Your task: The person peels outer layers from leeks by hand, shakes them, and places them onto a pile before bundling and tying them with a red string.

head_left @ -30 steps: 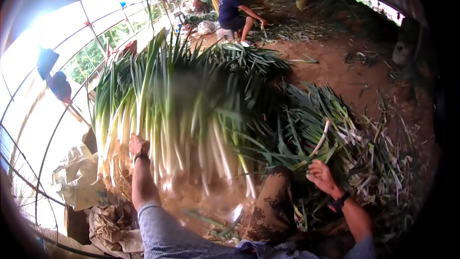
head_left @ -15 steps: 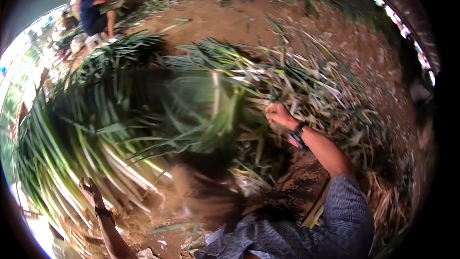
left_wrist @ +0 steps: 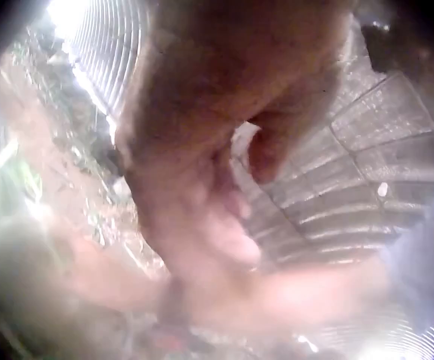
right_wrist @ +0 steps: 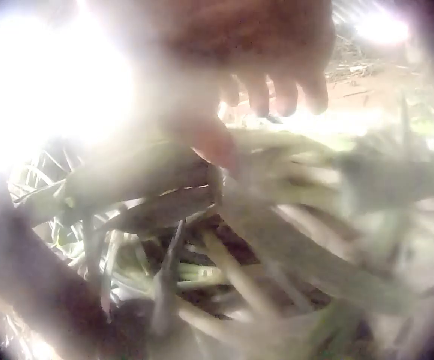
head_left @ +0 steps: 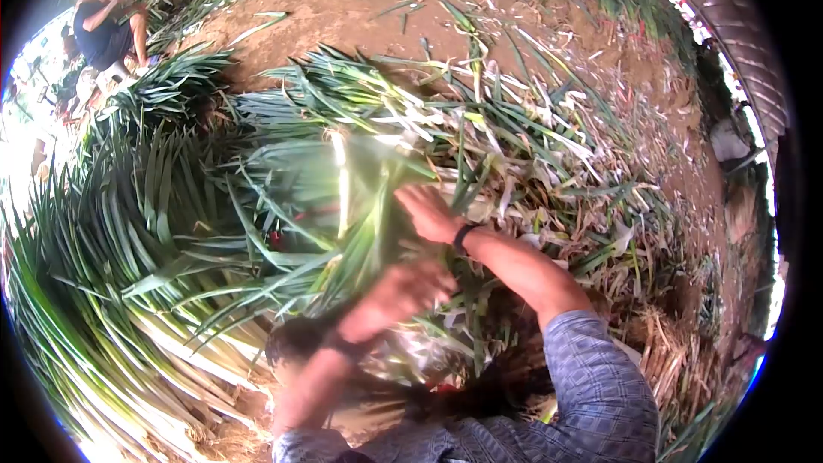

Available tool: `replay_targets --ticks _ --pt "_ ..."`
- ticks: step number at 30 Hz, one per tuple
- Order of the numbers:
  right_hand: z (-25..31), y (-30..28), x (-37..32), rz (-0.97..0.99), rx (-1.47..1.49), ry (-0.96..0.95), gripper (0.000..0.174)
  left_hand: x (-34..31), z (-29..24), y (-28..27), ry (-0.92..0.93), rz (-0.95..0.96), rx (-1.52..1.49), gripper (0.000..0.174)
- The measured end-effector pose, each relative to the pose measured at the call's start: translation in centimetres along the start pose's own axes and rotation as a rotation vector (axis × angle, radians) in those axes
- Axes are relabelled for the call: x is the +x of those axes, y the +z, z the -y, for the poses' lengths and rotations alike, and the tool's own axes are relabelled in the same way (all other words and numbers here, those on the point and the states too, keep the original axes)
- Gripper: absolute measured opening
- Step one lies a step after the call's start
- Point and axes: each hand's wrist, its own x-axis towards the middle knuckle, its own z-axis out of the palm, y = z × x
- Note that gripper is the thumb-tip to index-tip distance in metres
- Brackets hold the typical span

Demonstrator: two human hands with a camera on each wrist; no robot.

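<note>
My right hand [head_left: 429,214] is over the loose green leaves [head_left: 364,240] of some long green onions, palm down. In the right wrist view its spaced fingertips [right_wrist: 284,97] hang above the leaves, and the thumb overlaps a broad leaf [right_wrist: 277,247]. My left hand [head_left: 399,291], blurred, is just nearer to me than the right one, over the knees. The left wrist view shows its fingers [left_wrist: 265,154] loosely bent with nothing between them. A white onion stalk [head_left: 343,189] lies beyond the right hand. To the left spreads a large row of green onions [head_left: 129,291], roots toward me.
Stripped leaves and stalks [head_left: 549,163] are heaped on the right. Another onion pile [head_left: 167,81] lies farther off, near a seated person [head_left: 103,26]. Bare brown soil [head_left: 343,0] stretches behind. A ribbed tunnel cover [head_left: 729,34] curves along the right.
The view has turned right. My left hand has left the onion row's root end and swung across beside my right hand. The right hand has come left, over the leaves.
</note>
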Motion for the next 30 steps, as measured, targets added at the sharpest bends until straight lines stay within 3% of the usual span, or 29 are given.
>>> replay_targets --ticks 1,2,3,4,6,7,9,13,14,16,17,18,20,22,24,26,27,30 --pt "-0.2 0.9 1.5 0.042 -0.044 0.002 0.065 0.0 2.8 0.8 -0.081 0.009 0.006 0.044" --pt "-0.6 1.6 3.0 0.088 -0.087 0.001 0.066 0.0 3.7 1.4 -0.276 0.043 0.232 0.044" --pt "-0.8 2.4 4.3 0.141 -0.128 -0.006 0.067 -0.6 7.9 1.2 -0.371 0.068 0.622 0.039" --pt "-2.0 4.2 5.0 0.103 -0.234 -0.042 0.064 0.3 4.0 3.2 -0.494 0.051 0.847 0.031" --pt "-3.9 5.7 6.4 0.215 -0.139 -0.039 0.062 -0.4 4.8 3.1 -0.302 0.096 0.907 0.026" --pt "-4.2 6.0 7.0 0.14 -0.148 -0.091 0.058 -0.3 4.6 2.6 -0.318 0.094 0.917 0.025" --pt "-4.3 5.2 7.7 0.191 -0.112 -0.086 0.046 0.3 4.0 2.4 -0.336 0.095 0.927 0.025" --pt "-2.7 -1.1 8.8 0.246 -0.019 -0.165 0.02 0.5 3.7 2.1 -0.345 -0.03 1.058 0.023" --pt "-1.8 -2.8 8.8 0.064 0.003 -0.263 0.007 0.5 3.6 2.1 -0.336 -0.035 1.064 0.022" --pt "0.7 -7.5 9.0 -0.081 0.101 -0.085 0.014 0.5 3.8 2.1 -0.312 -0.031 1.065 0.018" --pt "1.1 -9.8 9.3 -0.116 0.125 0.008 0.019 0.7 3.7 1.9 -0.316 -0.037 0.93 0.015" --pt "2.1 -12.7 9.4 -0.145 0.159 0.183 0.018 0.7 2.9 1.6 -0.18 -0.125 0.928 0.017" --pt "1.5 -15.3 9.9 -0.341 0.351 0.266 0.025 0.9 1.0 1.2 0.098 -0.29 0.918 0.021" --pt "3.4 -17.7 8.1 -0.357 0.225 0.225 0.044 2.2 0.8 1.6 0.126 -0.693 0.142 0.03" --pt "7.1 -19.0 5.2 -0.17 0.498 0.384 0.05 2.3 -1.9 0.6 0.13 -0.858 0.2 0.037" --pt "10.2 -17.6 2.5 -0.161 0.515 0.325 0.051 2.3 -2.3 -0.6 0.151 -0.858 0.263 0.048" --pt "11.6 -16.7 1.2 -0.18 0.48 0.224 0.05 2.3 -1.5 -1.4 0.163 -0.855 0.347 0.047" --pt "13.6 -12.4 -2.0 -0.235 0.255 -0.047 0.042 1.9 -1.6 -0.1 0.172 -0.909 0.18 0.037"
